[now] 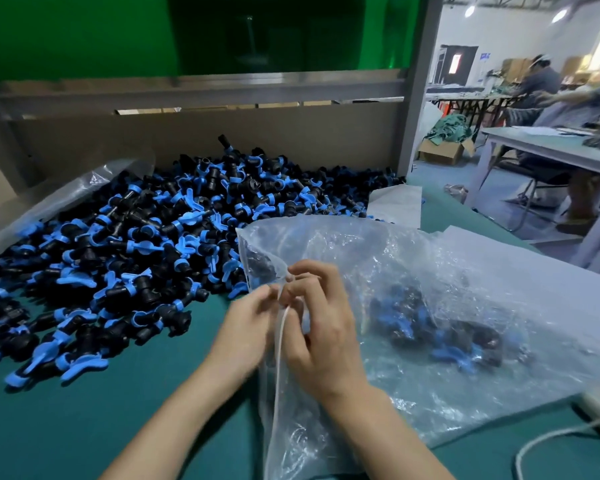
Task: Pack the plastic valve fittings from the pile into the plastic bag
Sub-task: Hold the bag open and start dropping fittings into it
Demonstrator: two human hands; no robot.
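Teal-green table: big pile of black-and-blue valve fittings spread over left and centre. Centre-right, clear plastic bag, some fittings inside, lying on pale sheets. Upper left, second clear bag. Lower right, white cord.

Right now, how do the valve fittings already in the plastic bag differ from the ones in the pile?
The pile is a large heap lying open on the green table; the bagged fittings are a small cluster inside the plastic bag. The pile shows clearly, while the bagged fittings look hazy behind wrinkled film. The pile lies to the left, the bagged fittings to the right. Both have black bodies with blue handles.
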